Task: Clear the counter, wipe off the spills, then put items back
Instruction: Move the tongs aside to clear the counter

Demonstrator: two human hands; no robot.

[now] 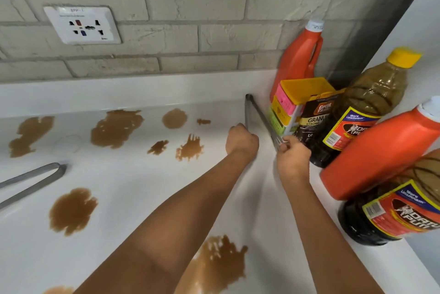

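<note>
Metal tongs (258,112) lie on the white counter (133,174) near the back right, hinge end pointing to the wall. My left hand (241,140) grips one arm of the tongs with curled fingers. My right hand (291,155) pinches the other arm at its scalloped tip. Several brown spills (116,128) spread over the counter, with one large puddle (221,262) partly under my left forearm. A second pair of tongs (35,178) lies at the left edge.
Crowded at the right stand two orange jugs (297,55) (381,150), two dark bottles (362,112) (392,212), a yellow box (292,100) and a granules pouch (314,117). A wall socket (82,24) sits on the brick wall behind.
</note>
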